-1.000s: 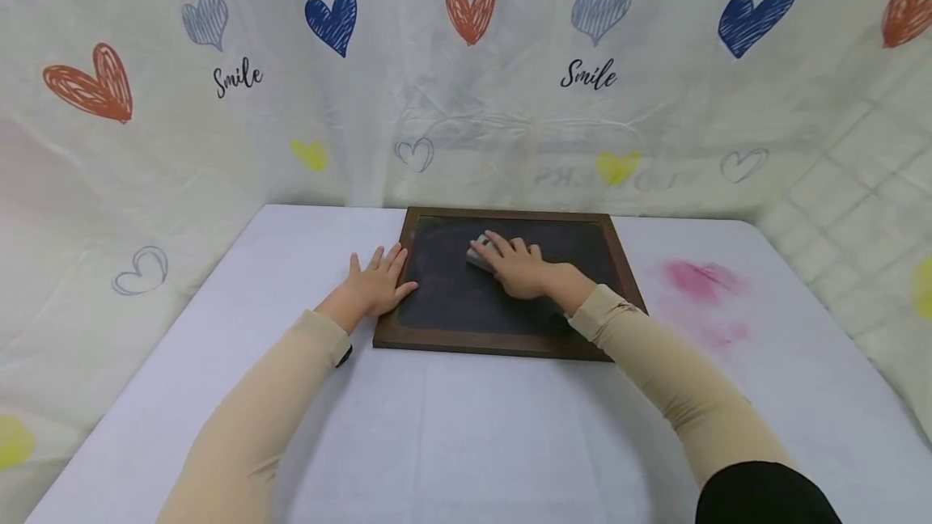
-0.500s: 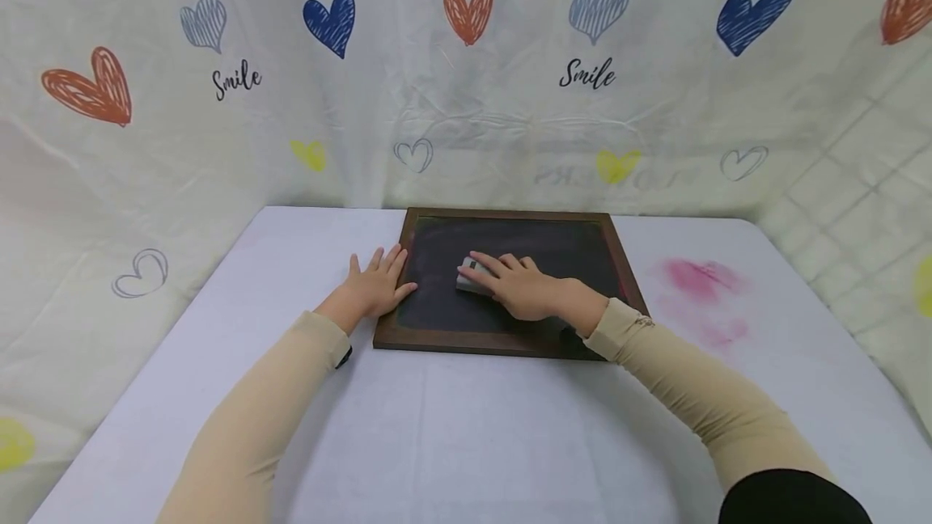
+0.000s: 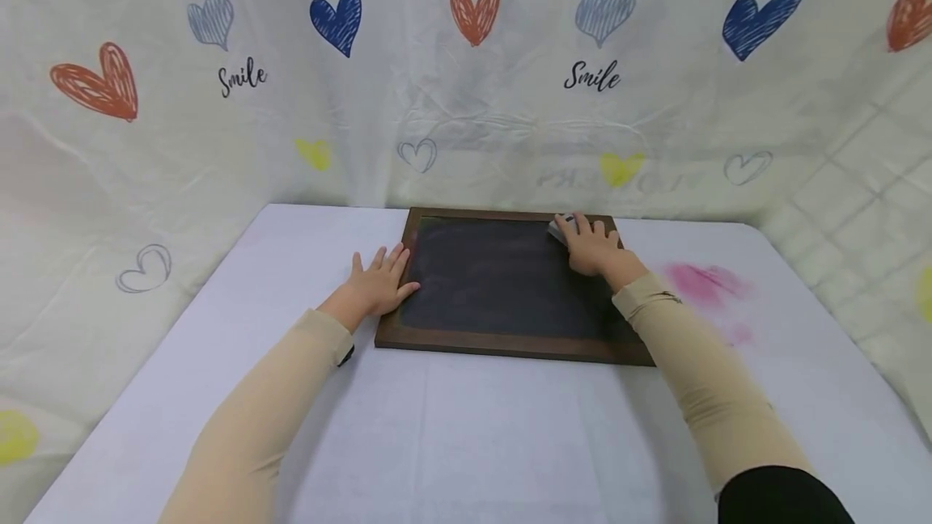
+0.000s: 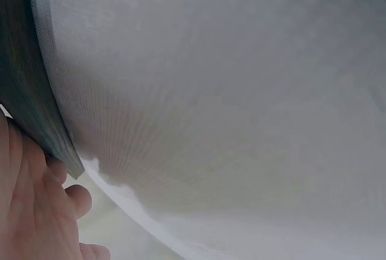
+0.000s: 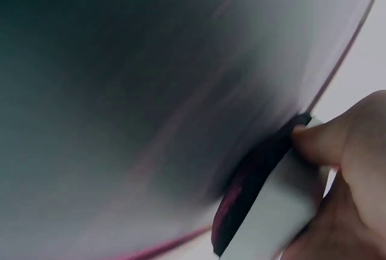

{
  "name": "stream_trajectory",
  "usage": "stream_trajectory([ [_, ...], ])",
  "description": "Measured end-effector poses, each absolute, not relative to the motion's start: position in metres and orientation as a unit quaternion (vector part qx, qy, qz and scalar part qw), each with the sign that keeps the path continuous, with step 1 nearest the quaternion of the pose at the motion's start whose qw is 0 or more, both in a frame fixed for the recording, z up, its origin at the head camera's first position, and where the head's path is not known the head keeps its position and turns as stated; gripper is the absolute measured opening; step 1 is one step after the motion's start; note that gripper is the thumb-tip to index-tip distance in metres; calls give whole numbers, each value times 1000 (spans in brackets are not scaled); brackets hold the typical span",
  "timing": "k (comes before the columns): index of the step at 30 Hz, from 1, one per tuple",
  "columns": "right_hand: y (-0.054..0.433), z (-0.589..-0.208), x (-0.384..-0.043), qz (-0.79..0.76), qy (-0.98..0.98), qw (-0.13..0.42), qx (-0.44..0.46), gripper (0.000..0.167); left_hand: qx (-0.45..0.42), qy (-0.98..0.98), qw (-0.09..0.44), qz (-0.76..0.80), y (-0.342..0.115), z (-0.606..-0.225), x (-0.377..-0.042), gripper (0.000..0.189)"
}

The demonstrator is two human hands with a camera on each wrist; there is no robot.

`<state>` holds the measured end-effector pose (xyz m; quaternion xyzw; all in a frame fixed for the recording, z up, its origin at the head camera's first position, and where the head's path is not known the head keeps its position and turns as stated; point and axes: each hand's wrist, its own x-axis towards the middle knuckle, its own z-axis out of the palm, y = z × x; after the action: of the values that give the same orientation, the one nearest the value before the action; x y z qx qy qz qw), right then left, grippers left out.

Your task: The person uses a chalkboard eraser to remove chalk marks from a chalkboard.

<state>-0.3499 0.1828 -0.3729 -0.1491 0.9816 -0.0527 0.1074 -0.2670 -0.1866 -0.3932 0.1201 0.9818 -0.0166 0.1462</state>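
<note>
A chalkboard point(image 3: 495, 281) in a brown wooden frame lies on the table. At its upper right corner, my right hand point(image 3: 591, 251) grips a grey board eraser point(image 3: 559, 230). In the right wrist view the eraser point(image 5: 280, 199) has a light body and a dark felt pad marked with pink, its felt side against the board point(image 5: 151, 121), where faint pink streaks show. My left hand point(image 3: 373, 285) rests with spread fingers on the frame's left edge. The left wrist view shows that hand point(image 4: 42, 206) beside the frame's edge point(image 4: 27, 79).
The white-covered table point(image 3: 466, 435) extends around the board. A pink powdery smudge point(image 3: 705, 283) marks the cloth right of it. Behind stands a white curtain point(image 3: 502, 103) printed with hearts and the word "Smile".
My right hand with the eraser first slid a little down and left, then swept up and right to the board's upper right corner. The left hand has stayed in place.
</note>
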Motion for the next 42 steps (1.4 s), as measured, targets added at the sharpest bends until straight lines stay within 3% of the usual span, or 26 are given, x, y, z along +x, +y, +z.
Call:
stream_trajectory([
  [5, 143, -375, -352, -62, 981, 114, -146, 70, 116, 982, 145, -17, -189, -394, -266, 77],
  [19, 12, -382, -334, -7, 951, 133, -278, 68, 117, 982, 147, -18, -187, -398, -267, 77],
  [24, 16, -377, -339, -6, 956, 121, -268, 67, 115, 983, 142, -22, -187, -400, -270, 77],
  [35, 87, -374, -361, -95, 977, 101, -161, 67, 120, 982, 143, -19, -187, -394, -267, 77],
  [42, 59, -375, -355, -86, 973, 116, -182, 68, 117, 982, 150, -17, -187, -395, -268, 77],
])
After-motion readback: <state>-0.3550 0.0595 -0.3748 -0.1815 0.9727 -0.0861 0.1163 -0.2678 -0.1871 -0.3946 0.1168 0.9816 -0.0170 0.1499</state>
